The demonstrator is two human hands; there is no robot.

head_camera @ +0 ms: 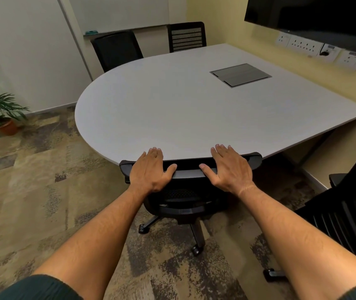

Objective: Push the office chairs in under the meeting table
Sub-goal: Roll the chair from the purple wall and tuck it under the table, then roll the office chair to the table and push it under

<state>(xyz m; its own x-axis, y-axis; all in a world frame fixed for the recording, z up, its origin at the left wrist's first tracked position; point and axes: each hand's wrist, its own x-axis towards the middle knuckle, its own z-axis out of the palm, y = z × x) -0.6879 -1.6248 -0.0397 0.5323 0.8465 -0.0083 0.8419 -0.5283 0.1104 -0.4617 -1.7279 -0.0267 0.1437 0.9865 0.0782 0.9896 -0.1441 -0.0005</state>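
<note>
Patterned carpet point(43, 191) covers the floor of a small meeting room, where a grey bench point(172, 109) with a rounded end and a flush cable hatch point(240, 74) stands against the yellow wall. We see both of our hands laid on the top rail of the near office chair point(185, 191): the left hand point(151, 169) and the right hand point(230, 167) each lie flat with fingers extended over the rail toward the bench and thumbs spread along its near face, loosely draped rather than clenched. That chair's backrest touches or nearly touches the bench edge, its seat hidden beneath, its wheeled base visible on the carpet. Two further chairs, the left far chair point(116, 50) and the right far chair point(186, 36), stand at the opposite side, close to the bench. Another chair point(345, 208) stands at right, apart from the bench. A potted plant point(2, 113) occupies the left corner; a dark screen point(311, 16) hangs above wall sockets point(306, 47).
</note>
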